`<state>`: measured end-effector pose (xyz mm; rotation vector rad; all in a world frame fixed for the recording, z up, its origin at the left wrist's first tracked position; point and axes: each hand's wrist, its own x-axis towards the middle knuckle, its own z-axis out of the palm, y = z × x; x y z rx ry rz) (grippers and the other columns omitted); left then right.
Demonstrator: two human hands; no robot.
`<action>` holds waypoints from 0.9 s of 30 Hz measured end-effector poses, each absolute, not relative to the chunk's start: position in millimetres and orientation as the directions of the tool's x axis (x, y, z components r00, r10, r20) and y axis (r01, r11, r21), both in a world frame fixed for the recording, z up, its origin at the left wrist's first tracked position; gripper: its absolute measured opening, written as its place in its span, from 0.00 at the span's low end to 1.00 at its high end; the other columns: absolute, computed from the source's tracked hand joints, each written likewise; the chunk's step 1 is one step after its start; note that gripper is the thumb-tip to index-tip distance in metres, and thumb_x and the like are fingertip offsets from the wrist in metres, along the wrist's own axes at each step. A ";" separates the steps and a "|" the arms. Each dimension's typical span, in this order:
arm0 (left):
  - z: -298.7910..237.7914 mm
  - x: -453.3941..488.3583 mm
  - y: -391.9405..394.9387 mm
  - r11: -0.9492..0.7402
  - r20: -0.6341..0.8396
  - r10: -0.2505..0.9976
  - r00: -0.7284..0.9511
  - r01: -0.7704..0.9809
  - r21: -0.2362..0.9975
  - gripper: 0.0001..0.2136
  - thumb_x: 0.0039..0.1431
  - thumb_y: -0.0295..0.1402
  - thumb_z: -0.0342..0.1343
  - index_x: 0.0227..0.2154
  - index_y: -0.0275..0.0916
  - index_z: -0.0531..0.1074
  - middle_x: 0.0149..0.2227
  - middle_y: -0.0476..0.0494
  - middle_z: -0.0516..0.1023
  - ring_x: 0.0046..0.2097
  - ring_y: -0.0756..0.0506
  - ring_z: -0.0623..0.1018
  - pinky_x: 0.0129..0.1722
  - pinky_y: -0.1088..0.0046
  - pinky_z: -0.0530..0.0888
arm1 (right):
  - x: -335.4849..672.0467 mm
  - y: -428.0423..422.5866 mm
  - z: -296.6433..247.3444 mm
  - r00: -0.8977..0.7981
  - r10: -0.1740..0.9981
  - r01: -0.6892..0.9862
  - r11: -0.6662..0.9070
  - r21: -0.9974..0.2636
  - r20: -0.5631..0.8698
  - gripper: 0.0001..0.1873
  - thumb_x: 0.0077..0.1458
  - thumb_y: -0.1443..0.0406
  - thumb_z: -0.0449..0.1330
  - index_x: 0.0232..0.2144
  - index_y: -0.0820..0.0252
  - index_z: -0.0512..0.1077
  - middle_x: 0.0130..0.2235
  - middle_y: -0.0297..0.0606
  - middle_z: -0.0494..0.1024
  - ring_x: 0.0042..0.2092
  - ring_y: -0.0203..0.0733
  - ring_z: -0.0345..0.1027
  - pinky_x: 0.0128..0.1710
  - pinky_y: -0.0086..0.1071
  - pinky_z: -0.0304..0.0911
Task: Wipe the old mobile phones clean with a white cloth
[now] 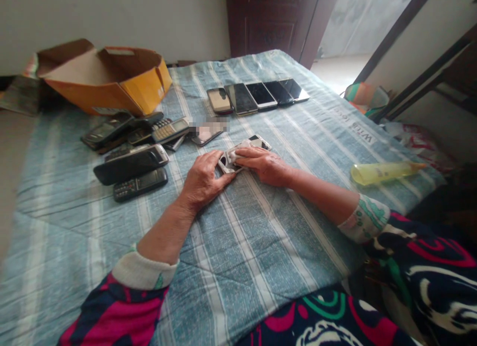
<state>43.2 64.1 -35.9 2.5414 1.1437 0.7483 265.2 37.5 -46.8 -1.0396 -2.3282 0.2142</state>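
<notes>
A smartphone [257, 141] lies flat on the striped blue bedcover [238, 236]. My left hand [203, 179] rests at its near end, fingers curled against the phone's edge. My right hand [263, 163] presses a small white cloth [235, 152] onto the phone's screen, fingers closed on the cloth. A row of several smartphones [257, 96] lies side by side farther back. To the left sits a heap of old keypad phones [134, 147].
An orange cardboard box [112, 82] lies open at the back left. A yellow plastic bottle [383, 172] lies on its side near the right edge of the bed. A dark wooden door [276, 18] stands behind.
</notes>
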 end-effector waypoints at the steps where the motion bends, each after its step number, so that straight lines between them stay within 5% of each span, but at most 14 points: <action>1: -36.8 43.0 64.3 -0.662 0.355 0.750 0.558 0.618 0.425 0.25 0.53 0.44 0.58 0.51 0.37 0.67 0.53 0.36 0.74 0.55 0.35 0.71 0.57 0.54 0.67 | 271.7 38.3 -47.6 -0.488 0.753 0.667 0.648 -0.368 0.442 0.21 0.59 0.76 0.48 0.49 0.61 0.73 0.57 0.46 0.70 0.59 0.46 0.62 0.61 0.48 0.56; 6: -41.7 41.0 64.8 -0.665 0.374 0.747 0.550 0.622 0.414 0.25 0.53 0.42 0.59 0.52 0.36 0.67 0.54 0.33 0.73 0.56 0.35 0.71 0.58 0.52 0.67 | 270.9 31.1 -51.1 -0.326 0.817 0.749 0.531 -0.398 0.475 0.22 0.58 0.77 0.48 0.49 0.60 0.73 0.56 0.46 0.71 0.60 0.48 0.61 0.60 0.49 0.57; 13: -43.4 38.4 65.1 -0.669 0.380 0.743 0.551 0.620 0.410 0.22 0.55 0.37 0.57 0.52 0.36 0.67 0.53 0.34 0.73 0.56 0.36 0.72 0.56 0.52 0.69 | 222.2 19.3 -51.4 -0.498 0.703 0.623 0.697 -0.355 0.508 0.23 0.58 0.76 0.49 0.52 0.61 0.71 0.56 0.47 0.71 0.61 0.46 0.59 0.61 0.48 0.57; 22: -45.5 38.0 60.5 -0.688 0.417 0.725 0.549 0.612 0.390 0.25 0.53 0.36 0.63 0.52 0.35 0.67 0.52 0.33 0.74 0.54 0.36 0.73 0.55 0.52 0.70 | 261.2 25.7 -55.6 -0.389 0.812 0.746 0.555 -0.369 0.434 0.23 0.59 0.75 0.47 0.52 0.57 0.72 0.58 0.45 0.70 0.61 0.48 0.59 0.61 0.48 0.57; 27: -47.6 36.4 61.5 -0.684 0.409 0.729 0.549 0.612 0.397 0.24 0.52 0.33 0.62 0.52 0.34 0.67 0.51 0.32 0.74 0.54 0.35 0.73 0.55 0.53 0.71 | 230.9 21.6 -49.0 -0.514 0.724 0.621 0.684 -0.384 0.460 0.25 0.57 0.77 0.47 0.52 0.57 0.72 0.57 0.44 0.71 0.62 0.45 0.59 0.62 0.45 0.56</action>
